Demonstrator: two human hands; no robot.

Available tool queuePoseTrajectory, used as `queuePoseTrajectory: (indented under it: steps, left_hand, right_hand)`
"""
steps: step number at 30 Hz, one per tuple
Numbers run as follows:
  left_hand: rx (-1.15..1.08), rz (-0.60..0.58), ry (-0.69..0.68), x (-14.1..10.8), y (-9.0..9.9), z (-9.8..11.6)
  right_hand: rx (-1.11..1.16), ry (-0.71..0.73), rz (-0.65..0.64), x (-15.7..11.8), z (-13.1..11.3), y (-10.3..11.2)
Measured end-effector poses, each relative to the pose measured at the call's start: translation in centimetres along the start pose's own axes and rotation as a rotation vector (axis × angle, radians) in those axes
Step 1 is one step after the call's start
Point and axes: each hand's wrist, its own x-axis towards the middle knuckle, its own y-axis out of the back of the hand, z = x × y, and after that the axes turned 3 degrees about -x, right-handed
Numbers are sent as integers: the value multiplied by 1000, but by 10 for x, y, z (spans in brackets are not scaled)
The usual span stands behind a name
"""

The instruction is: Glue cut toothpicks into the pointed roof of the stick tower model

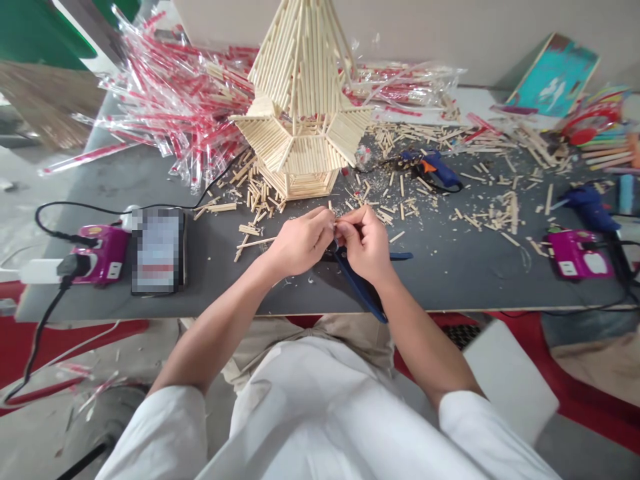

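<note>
My left hand (306, 241) and my right hand (366, 245) meet above the table, fingertips pinched together. Whatever small piece lies between them is mostly hidden by the fingers. Beneath my right hand rests a cutting tool with blue handles (361, 291); its head is largely covered. Just beyond my hands stands a lantern-shaped model (306, 155) built from thin wooden sticks, with a tall pointed top and flared panels. Loose short sticks (261, 195) lie around its base, and a longer stick (256, 243) lies beside my left hand.
Plastic-wrapped stick packets (185, 100) pile up at the back left. A blue glue gun (437, 170) lies right of the model, another glue gun (590, 205) further right. A phone (159, 250) and a purple power adapter (103, 253) with cables sit left; a second purple adapter (580, 253) sits right.
</note>
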Motion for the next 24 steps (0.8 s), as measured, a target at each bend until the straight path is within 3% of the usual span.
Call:
queuePoseTrajectory:
  steps: [7,10,17,24]
  left_hand:
    - [-112,86,-9,1,12,-1]
    - [-169,69,-22,2,15,-2]
    - [-581,-38,235,5,13,-1]
    - [-833,-13,324,4,7,-2]
  right_hand:
    - [153,-126,16,-1,-2,-1]
    - [158,-150,34,0,-3,0]
    - [193,-194,67,5,-8,2]
    - [254,-188,-2,5,-6,4]
